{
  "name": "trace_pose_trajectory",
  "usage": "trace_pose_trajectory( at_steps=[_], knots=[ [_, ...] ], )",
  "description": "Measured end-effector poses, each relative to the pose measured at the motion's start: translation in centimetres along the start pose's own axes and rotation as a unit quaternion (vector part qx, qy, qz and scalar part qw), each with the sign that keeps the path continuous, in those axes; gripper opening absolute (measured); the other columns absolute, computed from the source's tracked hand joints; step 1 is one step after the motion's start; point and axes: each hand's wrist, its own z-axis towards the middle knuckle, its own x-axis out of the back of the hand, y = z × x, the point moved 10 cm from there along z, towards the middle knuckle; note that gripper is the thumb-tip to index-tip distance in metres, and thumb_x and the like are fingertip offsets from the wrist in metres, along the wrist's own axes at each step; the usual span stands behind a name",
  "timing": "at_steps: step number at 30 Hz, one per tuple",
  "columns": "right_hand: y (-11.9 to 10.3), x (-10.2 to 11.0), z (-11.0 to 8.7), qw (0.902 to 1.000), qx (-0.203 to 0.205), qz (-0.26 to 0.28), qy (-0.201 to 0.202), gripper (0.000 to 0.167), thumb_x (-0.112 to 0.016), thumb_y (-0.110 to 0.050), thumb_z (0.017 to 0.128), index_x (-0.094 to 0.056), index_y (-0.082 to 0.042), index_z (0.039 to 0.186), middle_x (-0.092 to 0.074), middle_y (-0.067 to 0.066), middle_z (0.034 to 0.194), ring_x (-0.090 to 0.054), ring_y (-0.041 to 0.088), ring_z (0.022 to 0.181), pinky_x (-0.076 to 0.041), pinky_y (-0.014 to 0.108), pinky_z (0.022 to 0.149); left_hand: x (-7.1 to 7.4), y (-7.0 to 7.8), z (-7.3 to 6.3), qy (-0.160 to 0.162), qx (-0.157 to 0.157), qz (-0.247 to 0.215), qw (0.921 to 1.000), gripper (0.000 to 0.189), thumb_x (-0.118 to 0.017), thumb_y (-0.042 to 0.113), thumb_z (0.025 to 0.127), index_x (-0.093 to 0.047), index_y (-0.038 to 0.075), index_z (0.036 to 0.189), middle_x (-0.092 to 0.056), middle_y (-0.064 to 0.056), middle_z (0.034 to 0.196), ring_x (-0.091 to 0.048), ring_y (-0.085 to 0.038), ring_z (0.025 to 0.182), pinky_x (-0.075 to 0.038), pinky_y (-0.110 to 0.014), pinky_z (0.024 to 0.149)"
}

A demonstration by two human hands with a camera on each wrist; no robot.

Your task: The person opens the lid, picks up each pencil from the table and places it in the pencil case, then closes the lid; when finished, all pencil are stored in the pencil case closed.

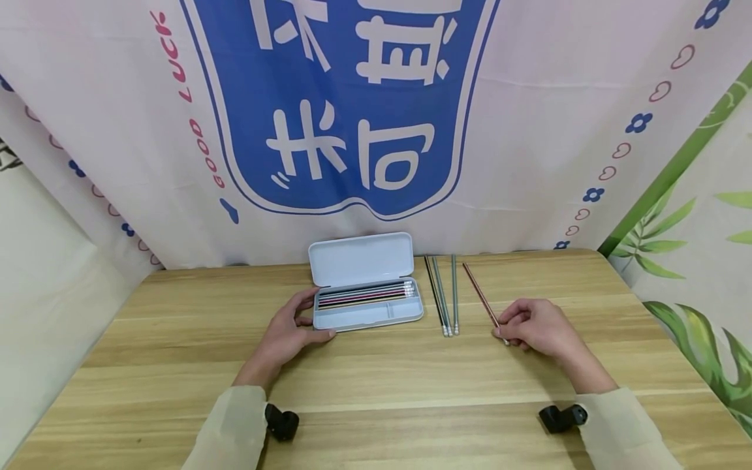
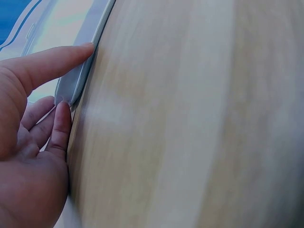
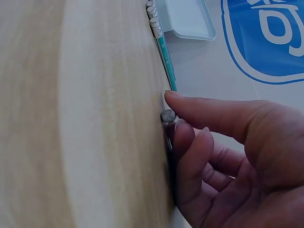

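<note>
An open light-blue pencil case [image 1: 352,318] stands on the table with its lid raised at the back. Several pencils [image 1: 358,295] lie side by side in its rear compartment. My left hand [image 1: 289,333] holds the case's left end, thumb along the front edge and fingers at the far left corner. With thumb and fingertips, my right hand [image 1: 537,326] pinches a red pencil [image 1: 480,295] near its eraser end. That pencil slants away to the back left. In the right wrist view its eraser [image 3: 168,115] shows just below the thumb.
Between the case and my right hand lie a dark pencil [image 1: 433,287] and two grey-green pencils [image 1: 455,294], eraser ends toward me. The wooden table [image 1: 411,405] meets a printed cloth [image 1: 499,196] at the back. Black wrist cameras [image 1: 282,423] sit at both sleeves.
</note>
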Motion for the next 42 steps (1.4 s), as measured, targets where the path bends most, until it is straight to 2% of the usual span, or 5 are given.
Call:
trace_pose_trajectory(
  at_steps=[15,28,42],
  knots=[
    [-0.29,-0.33,-0.34,0.9982,0.007,-0.060,0.006,0.026,-0.087,-0.025,0.090,-0.071,-0.005,0.092,-0.069,0.004,0.073,-0.064,0.017,0.062,-0.054,0.031,0.056,0.04,-0.08,0.08,0.001,0.001,-0.003,1.0000,0.095,-0.093,0.017,0.083,-0.043,0.020,0.164,-0.051,-0.013,0.161,-0.059,-0.031,0.123,-0.050,-0.031,0.094],
    [-0.42,-0.41,-0.55,0.9975,0.009,-0.070,0.005,0.025,-0.084,-0.028,0.092,-0.072,-0.007,0.087,-0.069,0.002,0.070,-0.064,0.017,0.061,-0.052,0.031,0.055,-0.03,-0.06,0.13,0.000,-0.002,-0.006,1.0000,0.095,-0.093,0.016,0.083,-0.043,0.020,0.164,-0.051,-0.013,0.161,-0.059,-0.032,0.124,-0.050,-0.031,0.094],
    [-0.49,-0.50,-0.48,0.9967,0.013,-0.079,0.007,0.021,-0.081,-0.025,0.094,-0.073,-0.007,0.090,-0.070,0.003,0.073,-0.064,0.017,0.063,-0.053,0.030,0.056,-0.04,-0.16,0.22,-0.006,0.003,-0.004,1.0000,0.096,-0.093,0.018,0.084,-0.042,0.021,0.165,-0.050,-0.013,0.162,-0.059,-0.032,0.123,-0.049,-0.031,0.094]
  ],
)
